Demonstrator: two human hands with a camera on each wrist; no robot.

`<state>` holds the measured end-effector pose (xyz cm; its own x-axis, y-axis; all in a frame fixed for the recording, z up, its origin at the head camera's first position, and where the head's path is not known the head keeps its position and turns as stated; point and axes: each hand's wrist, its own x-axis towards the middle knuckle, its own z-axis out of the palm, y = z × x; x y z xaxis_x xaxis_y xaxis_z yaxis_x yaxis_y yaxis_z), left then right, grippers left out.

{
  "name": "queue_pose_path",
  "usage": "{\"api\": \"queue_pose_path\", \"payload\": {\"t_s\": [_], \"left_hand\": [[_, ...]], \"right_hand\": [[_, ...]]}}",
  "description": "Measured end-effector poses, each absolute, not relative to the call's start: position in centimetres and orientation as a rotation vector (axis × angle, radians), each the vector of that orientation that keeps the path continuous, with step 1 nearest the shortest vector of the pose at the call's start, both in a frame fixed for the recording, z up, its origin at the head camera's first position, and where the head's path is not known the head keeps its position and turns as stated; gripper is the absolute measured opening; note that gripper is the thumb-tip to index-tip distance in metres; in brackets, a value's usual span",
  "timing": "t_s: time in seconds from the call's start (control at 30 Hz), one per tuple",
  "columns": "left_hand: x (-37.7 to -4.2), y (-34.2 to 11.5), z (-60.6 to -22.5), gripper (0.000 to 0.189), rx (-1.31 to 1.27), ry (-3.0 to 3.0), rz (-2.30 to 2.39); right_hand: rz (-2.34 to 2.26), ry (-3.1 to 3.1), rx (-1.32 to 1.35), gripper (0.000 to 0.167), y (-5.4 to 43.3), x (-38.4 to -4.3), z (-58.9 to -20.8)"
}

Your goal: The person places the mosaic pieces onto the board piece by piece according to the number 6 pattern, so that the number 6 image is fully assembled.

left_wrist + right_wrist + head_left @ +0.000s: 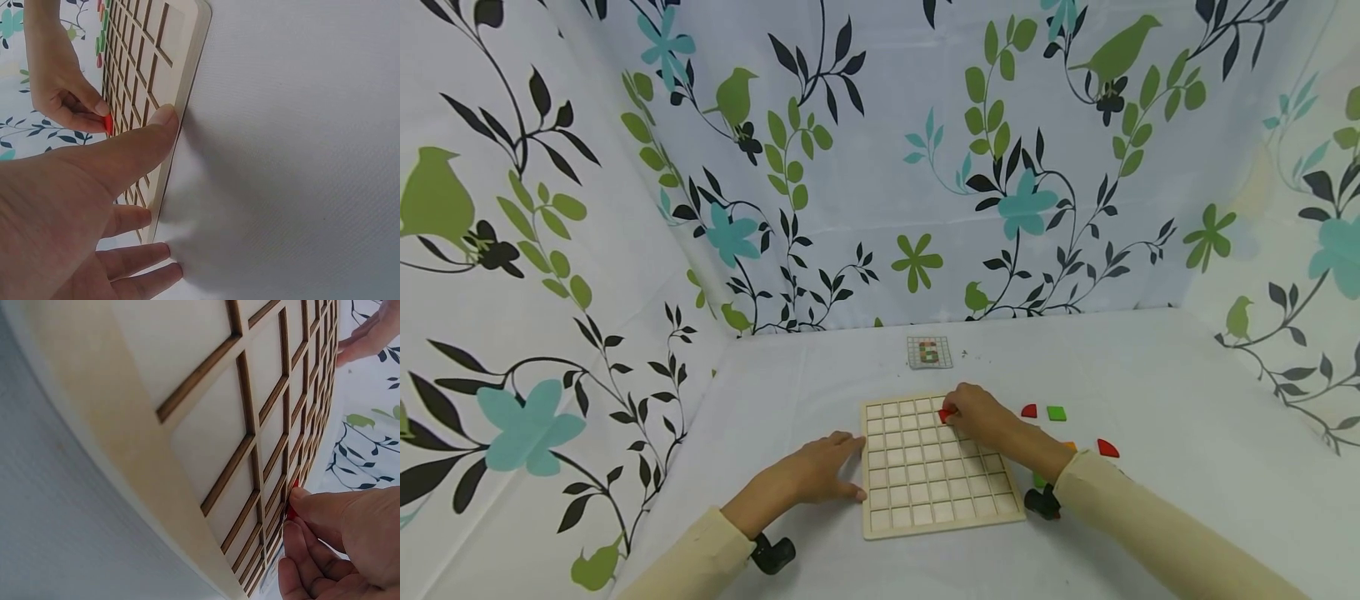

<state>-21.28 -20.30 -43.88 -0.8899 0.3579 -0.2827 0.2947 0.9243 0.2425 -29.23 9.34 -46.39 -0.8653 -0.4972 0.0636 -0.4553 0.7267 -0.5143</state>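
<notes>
Placing step, I'd say: my right hand (976, 412) pinches the red piece (944, 416) towards twelve o'clock on the grid board (943, 527); left hand (823, 468), fingers spread, at nine. Next calls for aligning it to a cell, then releasing.

The board (917, 475) lies on the surface (1187, 517), with a card (929, 352) on the surface beyond its far edge. The left hand (823, 468) touches the board's left edge. The right hand (977, 412) is over the board's far right part, pinching one piece (944, 415) there. Right of the board lie loose pieces: two (1057, 413) side by side toward the far end, another (1108, 448) nearer and farther right, and others (1039, 481) partly hidden by the right forearm. Cloth (850, 183) borders the surface left, right and behind.
</notes>
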Motion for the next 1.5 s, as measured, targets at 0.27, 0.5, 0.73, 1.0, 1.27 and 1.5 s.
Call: {"api": "queue_pose_path", "payload": {"t_s": [0.27,0.5,0.73,1.0,1.27,1.5], "left_hand": [[-21.5,-20.3,-44.0,0.09,0.503,2.756,0.279],[-21.4,-20.4,-43.9,0.089,0.521,2.755,0.287],[-21.4,-20.4,-43.8,0.089,0.528,2.757,0.272],[-21.6,-20.4,-43.9,0.089,0.527,2.753,0.266],[-21.5,-20.2,-43.8,0.089,0.529,2.744,0.283],[-21.4,-20.2,-43.6,0.088,0.499,2.732,0.301]], "right_hand": [[-0.849,2.829,-0.754,0.013,9.0,-29.2,-46.5],[-0.858,2.836,-0.818,0.008,8.9,-29.3,-46.5],[-0.846,2.849,-0.814,0.007,8.7,-29.5,-46.6],[-0.807,2.847,-0.809,0.007,8.8,-29.1,-46.3],[-0.809,2.903,-0.883,0.022,10.4,-29.2,-46.1],[-0.915,2.915,-0.841,0.029,13.6,-29.7,-45.7]]}}
